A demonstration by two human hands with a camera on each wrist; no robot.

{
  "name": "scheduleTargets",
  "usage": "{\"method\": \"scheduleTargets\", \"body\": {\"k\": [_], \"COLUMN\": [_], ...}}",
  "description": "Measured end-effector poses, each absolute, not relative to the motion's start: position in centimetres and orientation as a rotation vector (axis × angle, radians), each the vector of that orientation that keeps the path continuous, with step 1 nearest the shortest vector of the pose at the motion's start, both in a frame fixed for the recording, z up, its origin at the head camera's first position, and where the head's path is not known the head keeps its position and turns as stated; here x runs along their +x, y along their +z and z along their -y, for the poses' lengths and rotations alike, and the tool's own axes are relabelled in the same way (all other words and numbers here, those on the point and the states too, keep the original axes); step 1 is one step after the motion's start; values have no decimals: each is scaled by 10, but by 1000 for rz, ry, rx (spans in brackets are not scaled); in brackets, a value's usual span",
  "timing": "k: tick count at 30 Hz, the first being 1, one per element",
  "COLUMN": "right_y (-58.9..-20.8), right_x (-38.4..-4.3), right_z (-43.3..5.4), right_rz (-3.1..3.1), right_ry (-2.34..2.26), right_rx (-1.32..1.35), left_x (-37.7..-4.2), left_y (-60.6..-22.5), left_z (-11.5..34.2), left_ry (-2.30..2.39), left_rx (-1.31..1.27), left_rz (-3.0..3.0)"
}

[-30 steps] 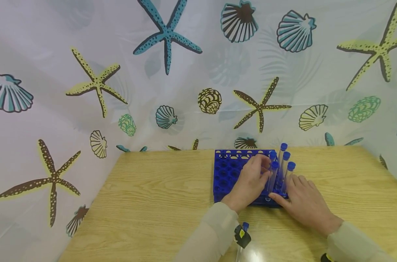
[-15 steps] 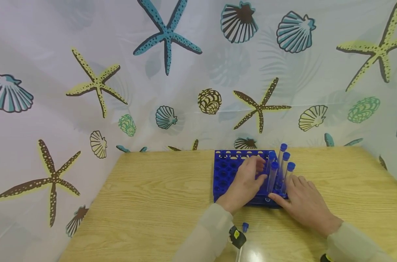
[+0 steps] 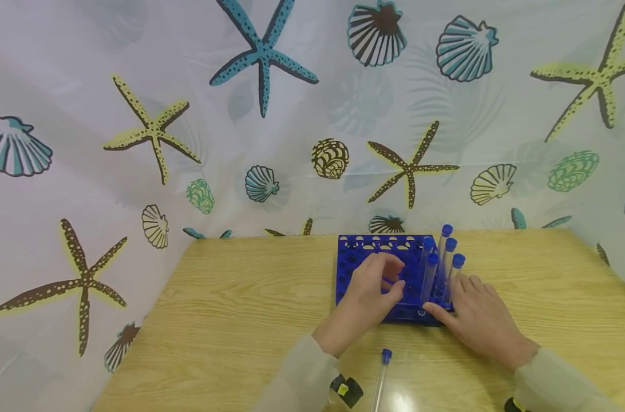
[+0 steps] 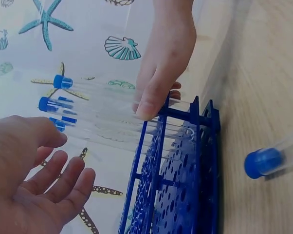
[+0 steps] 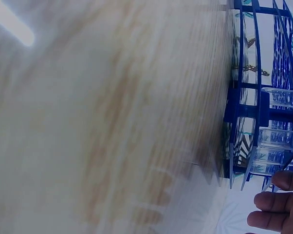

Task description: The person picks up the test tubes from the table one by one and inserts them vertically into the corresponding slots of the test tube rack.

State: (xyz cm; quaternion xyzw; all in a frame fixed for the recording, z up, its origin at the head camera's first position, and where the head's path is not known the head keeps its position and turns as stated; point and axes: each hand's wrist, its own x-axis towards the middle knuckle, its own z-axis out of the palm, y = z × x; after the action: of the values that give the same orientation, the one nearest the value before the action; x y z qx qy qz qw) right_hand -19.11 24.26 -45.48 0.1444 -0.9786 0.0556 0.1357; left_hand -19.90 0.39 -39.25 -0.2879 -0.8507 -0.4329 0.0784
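A blue test tube rack (image 3: 347, 274) stands on the table, with several blue-capped clear test tubes (image 3: 428, 280) upright at its right end. My right hand (image 3: 479, 320) grips that end, the thumb at the front corner and the other fingers along the right side. In the left wrist view, the right hand's thumb (image 4: 149, 105) lies against the rack beside the tubes. My left hand (image 3: 361, 300) hovers over the rack's middle, left of the tubes, holding nothing; its fingers (image 4: 81, 183) are loosely bent and apart from the tubes.
One more capped test tube (image 3: 382, 377) lies on the wooden table (image 3: 230, 320) in front of the rack, near the left sleeve. A patterned curtain (image 3: 292, 143) with starfish and shells rises behind the table and along its sides.
My left hand has drawn away from the tubes, moving left and slightly down across the rack. The loose tube shows more fully beside the sleeve. My right hand stays in place.
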Motion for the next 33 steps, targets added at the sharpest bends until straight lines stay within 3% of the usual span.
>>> {"method": "scheduleTargets", "body": {"k": [13, 33], "right_y": [-455, -454], "right_x": [-190, -190], "right_z": [-242, -242], "right_rz": [2823, 2854], "right_ry": [165, 164], "right_rx": [414, 416], "left_x": [-166, -131], "left_y": [-401, -428], "left_z": [15, 32], "left_ry": [-1207, -1339], "left_rx": [-988, -569], "left_rz": [2674, 3097]}}
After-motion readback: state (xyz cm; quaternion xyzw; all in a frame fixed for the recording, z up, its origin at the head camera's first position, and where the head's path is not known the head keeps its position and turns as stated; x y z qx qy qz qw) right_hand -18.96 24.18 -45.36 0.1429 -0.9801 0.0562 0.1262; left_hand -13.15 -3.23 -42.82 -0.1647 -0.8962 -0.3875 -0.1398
